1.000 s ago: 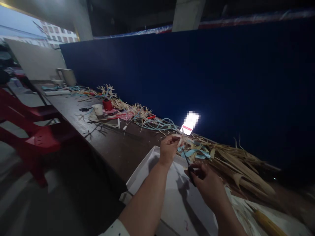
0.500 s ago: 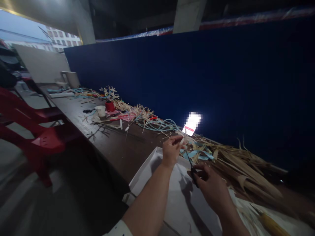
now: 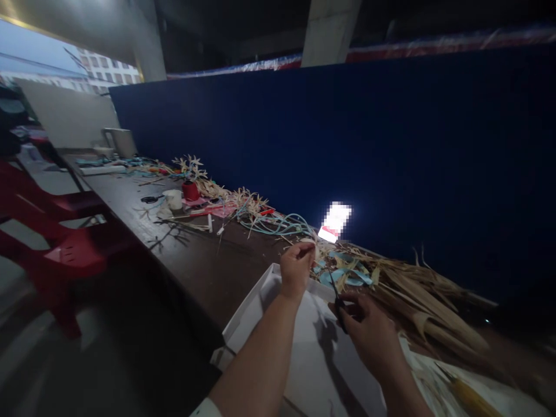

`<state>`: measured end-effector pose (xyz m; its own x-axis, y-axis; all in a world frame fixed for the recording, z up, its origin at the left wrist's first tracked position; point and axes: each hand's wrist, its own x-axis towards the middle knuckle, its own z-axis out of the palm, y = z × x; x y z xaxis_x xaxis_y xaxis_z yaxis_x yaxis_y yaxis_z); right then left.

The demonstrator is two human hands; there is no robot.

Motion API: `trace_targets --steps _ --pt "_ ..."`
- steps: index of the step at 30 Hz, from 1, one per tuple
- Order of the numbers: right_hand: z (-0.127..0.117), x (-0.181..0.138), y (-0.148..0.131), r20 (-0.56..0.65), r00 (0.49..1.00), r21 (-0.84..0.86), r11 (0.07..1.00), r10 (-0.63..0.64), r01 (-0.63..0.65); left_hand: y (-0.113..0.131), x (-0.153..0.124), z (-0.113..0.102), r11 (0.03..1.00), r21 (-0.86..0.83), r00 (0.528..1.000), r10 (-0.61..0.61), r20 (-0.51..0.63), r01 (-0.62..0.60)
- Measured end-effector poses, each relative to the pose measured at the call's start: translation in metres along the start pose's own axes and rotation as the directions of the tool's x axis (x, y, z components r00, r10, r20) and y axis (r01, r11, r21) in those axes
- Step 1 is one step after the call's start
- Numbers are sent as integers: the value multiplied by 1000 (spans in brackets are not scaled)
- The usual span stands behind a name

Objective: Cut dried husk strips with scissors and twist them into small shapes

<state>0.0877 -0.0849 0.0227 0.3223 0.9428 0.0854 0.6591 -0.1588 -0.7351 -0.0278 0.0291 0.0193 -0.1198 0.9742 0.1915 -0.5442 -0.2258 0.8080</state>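
My left hand [image 3: 296, 269] is raised above the far edge of a shallow white box [image 3: 245, 302], fingers pinched together on a small pale strip, perhaps dried husk [image 3: 317, 251]. My fingers hide part of the strip. Lower and to the right, my right hand [image 3: 368, 322] grips dark-handled scissors [image 3: 337, 299], whose blades point up and away, near the strip but apart from it. Behind the hands, light blue ribbon scraps [image 3: 354, 278] and dried husk leaves [image 3: 428, 298] lie on the dark table [image 3: 208, 266].
A lit phone [image 3: 329, 233] leans by the blue partition [image 3: 243, 127]. Along the table lie light blue cords [image 3: 291, 223], husk flowers [image 3: 191, 167], a red spool [image 3: 190, 191] and a white cup [image 3: 173, 200]. A yellow-handled tool [image 3: 469, 399] rests at right; a red chair [image 3: 76, 255] stands left.
The view has shifted slightly, so the scene sits a little further left and lower. My left hand has turned slightly, still pinching the strip. The scissors stay in my right hand.
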Motion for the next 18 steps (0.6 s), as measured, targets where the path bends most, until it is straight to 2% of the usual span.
trace_targets --steps 9,18 --pt "4 -1 3 -2 1000 90 996 10 -10 -6 -1 -3 995 98 997 27 68 -34" --pt "3 -2 1 -3 1000 88 996 -4 4 -9 0 -3 967 255 994 -9 113 -20"
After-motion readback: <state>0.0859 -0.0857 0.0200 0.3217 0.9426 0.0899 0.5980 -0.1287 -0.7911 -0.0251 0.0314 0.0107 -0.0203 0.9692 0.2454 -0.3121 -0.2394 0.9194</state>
